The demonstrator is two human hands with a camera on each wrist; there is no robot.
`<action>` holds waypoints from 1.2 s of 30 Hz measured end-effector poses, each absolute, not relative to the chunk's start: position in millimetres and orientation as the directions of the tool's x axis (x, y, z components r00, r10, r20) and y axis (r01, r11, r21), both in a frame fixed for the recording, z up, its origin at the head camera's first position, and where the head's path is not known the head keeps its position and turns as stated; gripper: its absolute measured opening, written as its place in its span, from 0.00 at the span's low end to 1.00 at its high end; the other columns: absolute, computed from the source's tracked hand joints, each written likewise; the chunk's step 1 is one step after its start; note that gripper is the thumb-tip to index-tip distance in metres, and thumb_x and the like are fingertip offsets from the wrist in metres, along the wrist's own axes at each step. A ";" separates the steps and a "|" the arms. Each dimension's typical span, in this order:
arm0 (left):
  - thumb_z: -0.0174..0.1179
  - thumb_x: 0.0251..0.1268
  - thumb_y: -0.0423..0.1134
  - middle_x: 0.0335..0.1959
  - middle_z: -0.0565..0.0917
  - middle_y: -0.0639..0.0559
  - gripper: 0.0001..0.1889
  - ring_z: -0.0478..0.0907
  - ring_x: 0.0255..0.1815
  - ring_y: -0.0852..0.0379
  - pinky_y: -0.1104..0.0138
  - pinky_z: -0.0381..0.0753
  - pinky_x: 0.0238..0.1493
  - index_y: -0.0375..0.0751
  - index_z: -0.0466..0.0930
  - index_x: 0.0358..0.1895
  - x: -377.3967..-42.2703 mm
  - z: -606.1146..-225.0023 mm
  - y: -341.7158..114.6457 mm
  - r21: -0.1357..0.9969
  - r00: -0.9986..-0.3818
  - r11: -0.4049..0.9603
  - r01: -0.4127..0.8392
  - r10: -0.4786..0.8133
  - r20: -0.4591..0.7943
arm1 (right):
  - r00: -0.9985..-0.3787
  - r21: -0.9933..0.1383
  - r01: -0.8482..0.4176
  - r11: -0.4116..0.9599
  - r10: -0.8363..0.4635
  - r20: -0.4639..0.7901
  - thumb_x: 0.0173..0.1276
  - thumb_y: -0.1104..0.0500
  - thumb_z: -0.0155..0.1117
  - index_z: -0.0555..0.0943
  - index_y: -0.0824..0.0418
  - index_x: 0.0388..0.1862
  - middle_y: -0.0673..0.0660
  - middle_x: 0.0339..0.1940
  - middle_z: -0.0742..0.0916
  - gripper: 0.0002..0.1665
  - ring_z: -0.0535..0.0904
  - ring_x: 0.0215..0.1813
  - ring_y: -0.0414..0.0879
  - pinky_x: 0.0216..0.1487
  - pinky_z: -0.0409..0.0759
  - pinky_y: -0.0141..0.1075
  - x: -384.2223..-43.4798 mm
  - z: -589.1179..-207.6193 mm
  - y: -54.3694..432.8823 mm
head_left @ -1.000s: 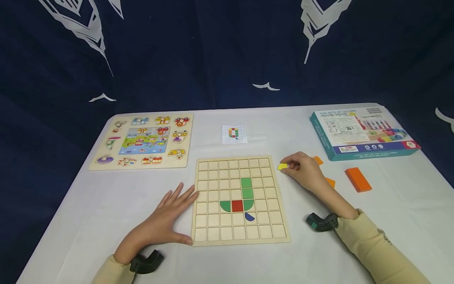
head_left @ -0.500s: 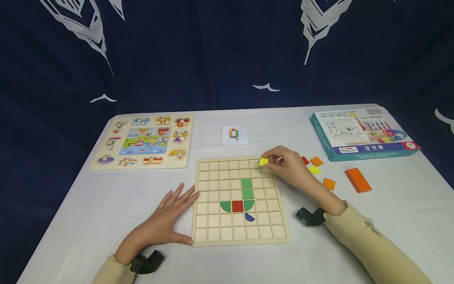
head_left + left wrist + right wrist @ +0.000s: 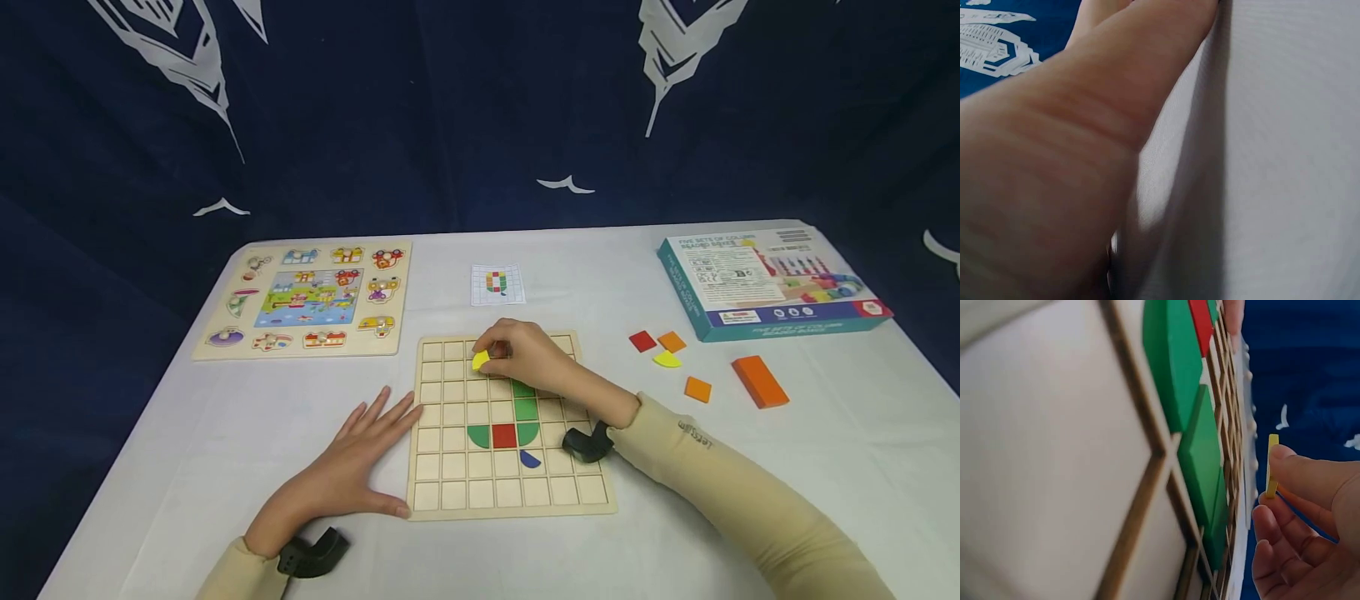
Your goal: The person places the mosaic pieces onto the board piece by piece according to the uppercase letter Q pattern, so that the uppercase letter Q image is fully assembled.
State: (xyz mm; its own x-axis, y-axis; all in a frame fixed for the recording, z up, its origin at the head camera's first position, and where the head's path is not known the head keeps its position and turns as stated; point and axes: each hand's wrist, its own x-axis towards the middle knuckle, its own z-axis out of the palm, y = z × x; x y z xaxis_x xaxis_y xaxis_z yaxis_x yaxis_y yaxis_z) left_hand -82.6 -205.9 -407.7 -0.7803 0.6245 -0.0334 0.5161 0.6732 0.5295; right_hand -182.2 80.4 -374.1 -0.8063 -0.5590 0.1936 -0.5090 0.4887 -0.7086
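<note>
Between thumb and fingers, my right hand (image 3: 528, 358) pinches a small yellow tile (image 3: 481, 360), over the upper part of the wooden grid board (image 3: 513, 514). The right wrist view shows this yellow tile (image 3: 1272, 465) edge-on, held off the board's face. My left hand (image 3: 348, 462) lies spread, fingertips and thumb at the board's left edge. On the board are green square tiles (image 3: 526, 409), a red square tile (image 3: 504, 436) between two green rounded tiles (image 3: 478, 437), and a blue half-round piece (image 3: 530, 459) lying askew below. My right hand and forearm hide some upper cells.
Right of the board lie a red tile (image 3: 642, 341), orange tiles (image 3: 698, 389), another yellow tile (image 3: 667, 359) and an orange block (image 3: 761, 382). A boxed toy (image 3: 772, 283) stands behind them. A pattern card (image 3: 498, 285) lies behind the board; a picture puzzle (image 3: 303, 300) sits back left.
My right hand has carried the yellow tile leftward from beside the board to over its upper part, uncovering the loose tiles at the right. The left hand stays in place.
</note>
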 end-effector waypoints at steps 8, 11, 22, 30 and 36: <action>0.65 0.31 0.73 0.75 0.46 0.53 0.63 0.30 0.73 0.47 0.47 0.32 0.66 0.49 0.49 0.75 -83.5 -406.9 -205.1 0.529 -0.779 0.676 0.513 0.626 -0.044 | -0.800 -0.678 -0.513 0.526 -0.580 0.155 0.55 0.64 0.72 0.84 0.62 0.38 0.50 0.32 0.81 0.11 0.74 0.34 0.42 0.36 0.75 0.32 -186.9 -378.1 70.2; 0.65 0.31 0.73 0.75 0.46 0.53 0.63 0.29 0.73 0.48 0.47 0.31 0.66 0.49 0.49 0.74 -83.4 -406.4 -204.5 0.529 -0.779 0.680 0.508 0.624 -0.054 | -0.802 -0.660 -0.511 0.550 -0.581 0.137 0.54 0.64 0.72 0.84 0.63 0.37 0.51 0.31 0.81 0.10 0.73 0.33 0.42 0.35 0.74 0.32 -187.0 -378.3 69.3; 0.66 0.30 0.72 0.75 0.46 0.53 0.63 0.30 0.73 0.47 0.48 0.31 0.67 0.48 0.49 0.74 -83.1 -404.7 -204.8 0.532 -0.782 0.678 0.507 0.621 -0.046 | -0.802 -0.596 -0.528 0.605 -0.587 0.115 0.54 0.67 0.71 0.85 0.62 0.34 0.51 0.30 0.80 0.07 0.73 0.32 0.42 0.36 0.73 0.32 -183.3 -374.9 67.7; 0.67 0.29 0.71 0.75 0.46 0.53 0.64 0.30 0.73 0.47 0.48 0.31 0.66 0.47 0.50 0.74 -83.3 -404.7 -204.7 0.534 -0.783 0.676 0.507 0.621 -0.042 | -0.800 -0.610 -0.523 0.595 -0.589 0.112 0.56 0.65 0.71 0.85 0.63 0.36 0.52 0.32 0.81 0.08 0.74 0.33 0.43 0.37 0.74 0.33 -182.6 -367.6 71.8; 0.67 0.30 0.71 0.75 0.46 0.52 0.63 0.30 0.73 0.47 0.47 0.31 0.66 0.48 0.50 0.74 -82.6 -404.2 -204.3 0.533 -0.781 0.678 0.506 0.622 -0.050 | -0.823 -0.697 -0.504 0.510 -0.528 0.209 0.58 0.67 0.68 0.83 0.67 0.44 0.58 0.39 0.85 0.13 0.78 0.39 0.45 0.41 0.77 0.37 -180.9 -346.3 108.7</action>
State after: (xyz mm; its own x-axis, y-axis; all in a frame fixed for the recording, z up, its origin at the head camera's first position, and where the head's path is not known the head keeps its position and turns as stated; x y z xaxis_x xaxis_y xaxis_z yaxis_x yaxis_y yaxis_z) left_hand -82.6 -204.3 -404.2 -0.7811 0.6224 -0.0497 0.5060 0.6778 0.5334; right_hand -180.9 108.7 -346.3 -0.8233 -0.5278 0.2086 -0.5037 0.5102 -0.6971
